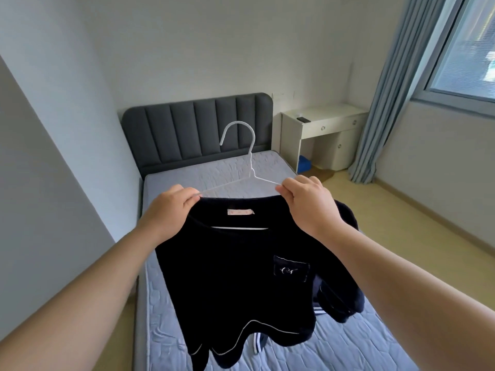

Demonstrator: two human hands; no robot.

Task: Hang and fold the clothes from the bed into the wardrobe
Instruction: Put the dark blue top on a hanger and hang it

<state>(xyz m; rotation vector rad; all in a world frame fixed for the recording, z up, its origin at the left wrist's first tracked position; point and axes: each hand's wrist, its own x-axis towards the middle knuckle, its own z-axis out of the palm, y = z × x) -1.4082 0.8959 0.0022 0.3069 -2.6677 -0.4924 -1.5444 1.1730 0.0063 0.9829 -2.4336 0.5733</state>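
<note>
1. We stand at the foot of a bed (219,172) with a bare, quilted grey mattress and a dark padded headboard (195,129) against the far wall.
2. A white desk (321,116) stands just beside the bed's right side, with a small dark object (303,119) on top and a blue box (304,164) on the floor (401,210) under it.
3. A pale blue curtain (396,89) hangs beside the window (468,49) on the right.
4. We hold a black top (241,277) up over the bed, its front to us, a pink label (240,212) showing inside the collar and a chest pocket (291,269) on the right.
5. A white wire hanger (252,171) sits in the neck opening, hook upright above the collar, its lower bar visible inside the neck.
6. Our left grip (166,212) is closed, pinching the top's collar at the left shoulder where the hanger's arm goes in.
7. Our right grip (308,204) is closed likewise, pinching the collar and hanger arm at the right shoulder.
8. Below the hem, a striped garment (257,341) lies on the mattress.
</note>
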